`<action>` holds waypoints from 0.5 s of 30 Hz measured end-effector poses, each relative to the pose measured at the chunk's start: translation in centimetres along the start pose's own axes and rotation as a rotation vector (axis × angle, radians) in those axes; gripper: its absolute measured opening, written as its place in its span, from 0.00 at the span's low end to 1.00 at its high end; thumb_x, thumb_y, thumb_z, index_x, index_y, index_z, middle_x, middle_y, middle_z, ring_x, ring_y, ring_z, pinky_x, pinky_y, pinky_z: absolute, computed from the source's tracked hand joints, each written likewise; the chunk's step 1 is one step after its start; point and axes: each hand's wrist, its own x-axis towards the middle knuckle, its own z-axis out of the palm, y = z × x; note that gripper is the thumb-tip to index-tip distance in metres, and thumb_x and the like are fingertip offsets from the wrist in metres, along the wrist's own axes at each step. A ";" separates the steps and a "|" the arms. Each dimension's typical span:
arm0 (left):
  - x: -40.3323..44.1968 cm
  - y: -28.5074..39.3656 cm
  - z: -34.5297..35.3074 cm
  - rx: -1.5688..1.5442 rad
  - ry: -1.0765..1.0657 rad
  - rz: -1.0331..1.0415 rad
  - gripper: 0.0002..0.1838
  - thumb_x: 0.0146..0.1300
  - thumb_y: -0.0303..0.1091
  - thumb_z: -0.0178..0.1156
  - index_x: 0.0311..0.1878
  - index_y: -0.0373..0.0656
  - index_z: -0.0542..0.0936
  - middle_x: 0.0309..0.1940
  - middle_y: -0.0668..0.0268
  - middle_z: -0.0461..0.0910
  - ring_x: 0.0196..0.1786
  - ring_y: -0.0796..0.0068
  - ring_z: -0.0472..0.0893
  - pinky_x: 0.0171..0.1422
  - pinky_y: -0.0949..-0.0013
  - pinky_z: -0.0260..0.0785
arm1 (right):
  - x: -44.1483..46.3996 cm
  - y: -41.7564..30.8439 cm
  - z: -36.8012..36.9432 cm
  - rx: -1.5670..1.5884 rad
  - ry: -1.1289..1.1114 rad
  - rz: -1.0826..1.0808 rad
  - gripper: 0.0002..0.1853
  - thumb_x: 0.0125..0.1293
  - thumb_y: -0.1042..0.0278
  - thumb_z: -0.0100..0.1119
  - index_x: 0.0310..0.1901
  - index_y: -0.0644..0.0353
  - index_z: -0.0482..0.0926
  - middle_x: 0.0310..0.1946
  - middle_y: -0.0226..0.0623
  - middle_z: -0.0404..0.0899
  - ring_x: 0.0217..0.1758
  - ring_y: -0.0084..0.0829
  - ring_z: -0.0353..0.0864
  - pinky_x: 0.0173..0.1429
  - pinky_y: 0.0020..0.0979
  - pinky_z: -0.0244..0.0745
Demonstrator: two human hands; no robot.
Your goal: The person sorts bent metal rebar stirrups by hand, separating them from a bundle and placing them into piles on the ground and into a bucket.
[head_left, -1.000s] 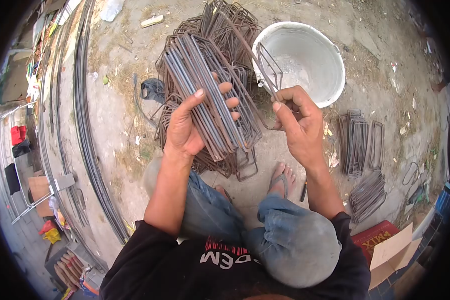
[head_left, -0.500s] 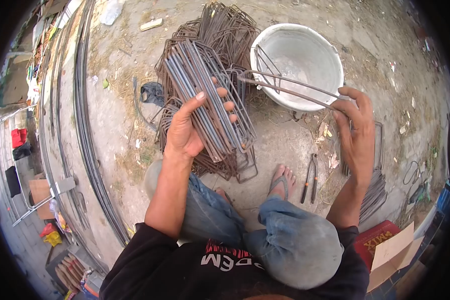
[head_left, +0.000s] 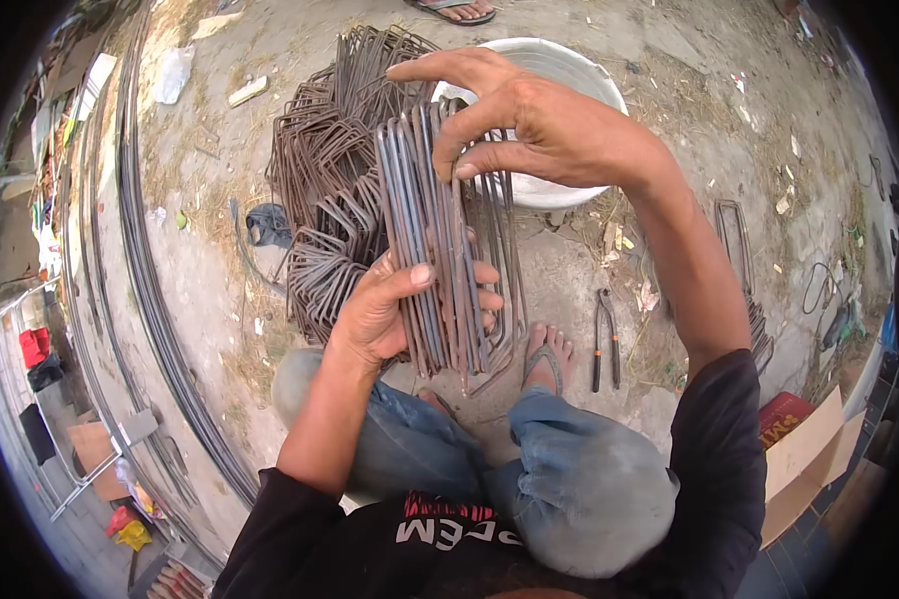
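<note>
My left hand is wrapped round a bundle of bent steel rod frames, held upright in front of my knees. At the bundle's upper end, my right hand pinches the top of one rod between thumb and fingers, with its index finger stretched out to the left. Behind and left of the bundle lies a heap of similar rusty frames on the ground. A white basin stands behind my right hand and is partly hidden by it.
Pincers with orange-marked handles lie right of my foot. More frames lie at the right, partly behind my arm. Long rods run along the left. A cardboard box sits at the lower right. Another person's sandalled foot shows at the top.
My right hand has moved left from beside the basin to the bundle's top. The bundle has turned more upright. The view has shifted, and another person's foot has come into sight.
</note>
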 end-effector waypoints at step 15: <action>1.9 -2.1 -0.9 0.141 0.378 0.046 0.24 0.64 0.29 0.72 0.61 0.38 0.76 0.47 0.60 0.83 0.45 0.62 0.87 0.49 0.52 0.87 | -5.1 -1.5 9.5 0.393 0.679 0.791 0.17 0.69 0.60 0.67 0.49 0.67 0.84 0.46 0.47 0.85 0.43 0.33 0.86 0.43 0.34 0.80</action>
